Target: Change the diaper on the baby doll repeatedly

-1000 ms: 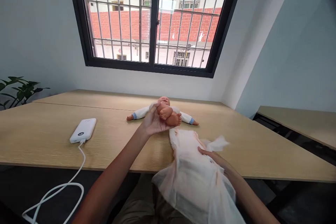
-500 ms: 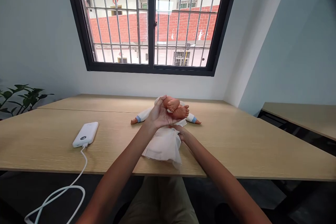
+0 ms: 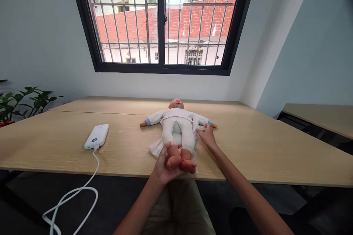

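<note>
White cloth (image 3: 156,147) now lies under the doll (image 3: 176,114), our left hand (image 3: 161,167) wrapped round its feet (image 3: 174,162), right hand (image 3: 207,136) gripping we can't tell what.

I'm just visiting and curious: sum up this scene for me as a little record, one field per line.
Surface: light wooden table
Main object: doll on its back, white clothes, blue cuffs, bare feet toward the person
Under the doll: thin white sheet, spread past its legs
Left hand: holds the doll's lower legs
Right hand: beside the doll's hip, at the sheet's edge; whether it pinches it is unclear
Also on table: white power bank, cable hanging off the front
Background: barred window, leafy plant at far left
</note>
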Motion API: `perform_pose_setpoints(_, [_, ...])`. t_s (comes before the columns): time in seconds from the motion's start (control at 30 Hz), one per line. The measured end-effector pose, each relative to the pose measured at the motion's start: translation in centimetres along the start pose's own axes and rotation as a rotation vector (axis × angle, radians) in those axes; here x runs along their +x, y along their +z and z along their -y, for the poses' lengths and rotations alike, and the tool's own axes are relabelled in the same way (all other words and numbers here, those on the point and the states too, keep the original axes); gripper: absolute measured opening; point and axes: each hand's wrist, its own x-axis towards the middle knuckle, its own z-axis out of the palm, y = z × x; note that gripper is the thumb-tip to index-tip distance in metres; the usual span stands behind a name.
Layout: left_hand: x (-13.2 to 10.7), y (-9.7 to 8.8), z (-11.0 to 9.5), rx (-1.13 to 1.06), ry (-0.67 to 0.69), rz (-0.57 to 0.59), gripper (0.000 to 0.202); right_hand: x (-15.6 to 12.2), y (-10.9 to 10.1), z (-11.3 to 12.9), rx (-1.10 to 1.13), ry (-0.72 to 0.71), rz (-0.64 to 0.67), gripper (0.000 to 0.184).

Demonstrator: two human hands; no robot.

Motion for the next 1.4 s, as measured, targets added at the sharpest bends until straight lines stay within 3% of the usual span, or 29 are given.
perform_pose_setpoints(0.07, [-0.4, 0.7, 0.2, -0.010, 0.043, -0.065, 0.040, -1.6, -0.6, 2.0, -0.041, -0.258, -0.057, 0.037])
perform_pose_setpoints(0.13, [-1.1, 1.6, 0.1, 0.008, 0.071, -0.148, 0.033, -3.6, -0.9, 4.2, -0.050, -0.481, 0.214, 0.029])
perform_pose_setpoints(0.23, [-2.1, 2.3, -0.7, 0.050, 0.122, -0.264, 0.015, -6.1, -1.0, 6.3, -0.167, -0.620, 0.650, 0.035])
perform_pose_setpoints(0.33, [-2.8, 1.6, -2.4, 0.145, 0.249, -0.333, 0.011, -7.0, -1.0, 6.5, -0.356, -0.691, 0.845, 0.041])
perform_pose_setpoints(0.43, [-3.3, 0.0, -5.0, 0.411, 0.396, -0.342, 0.011, -6.7, -1.4, 6.0, -0.518, -0.717, 0.805, 0.042])
perform_pose_setpoints(0.57, [-4.0, -1.4, -9.0, 1.025, 0.446, -0.311, 0.053, -5.8, -2.7, 5.6, -0.716, -0.737, 0.725, 0.037])
perform_pose_setpoints(0.63, [-4.1, -1.4, -10.3, 1.310, 0.460, -0.385, 0.056, -5.4, -3.1, 5.5, -0.830, -0.775, 0.691, 0.037])
perform_pose_setpoints(0.77, [-3.5, -0.7, -10.7, 1.718, 0.469, -0.618, 0.031, -5.4, -2.5, 4.8, -0.971, -0.889, 0.672, 0.055])
perform_pose_setpoints(0.83, [-2.8, -0.7, -10.3, 1.803, 0.481, -0.677, 0.027, -6.0, -1.6, 4.4, -0.975, -0.941, 0.700, 0.057])
perform_pose_setpoints(0.9, [-2.1, -0.9, -10.2, 1.842, 0.586, -0.695, 0.032, -6.7, -0.5, 4.2, -0.964, -0.956, 0.716, 0.052])
perform_pose_setpoints(1.0, [-1.3, -1.4, -11.0, 1.955, 0.780, -0.634, 0.053, -7.2, 0.5, 4.4, -0.935, -0.884, 0.712, 0.045])
perform_pose_setpoints(1.07, [-0.9, -1.6, -12.0, 2.066, 0.798, -0.472, 0.060, -6.8, 0.5, 4.7, -0.851, -0.794, 0.677, 0.041])
perform_pose_setpoints(1.2, [0.0, -1.0, -13.8, 2.023, 0.717, -0.113, 0.062, -3.7, -0.3, 5.0, -0.499, -0.616, 0.526, 0.023])
perform_pose_setpoints(1.3, [1.4, 0.0, -14.4, 1.787, 0.580, -0.028, 0.053, -0.6, -0.4, 4.5, -0.224, -0.474, 0.483, 0.016])
perform_pose_setpoints(1.4, [3.3, 1.2, -14.6, 1.574, 0.479, 0.003, 0.041, 1.5, 0.3, 4.0, 0.010, -0.315, 0.512, 0.020])
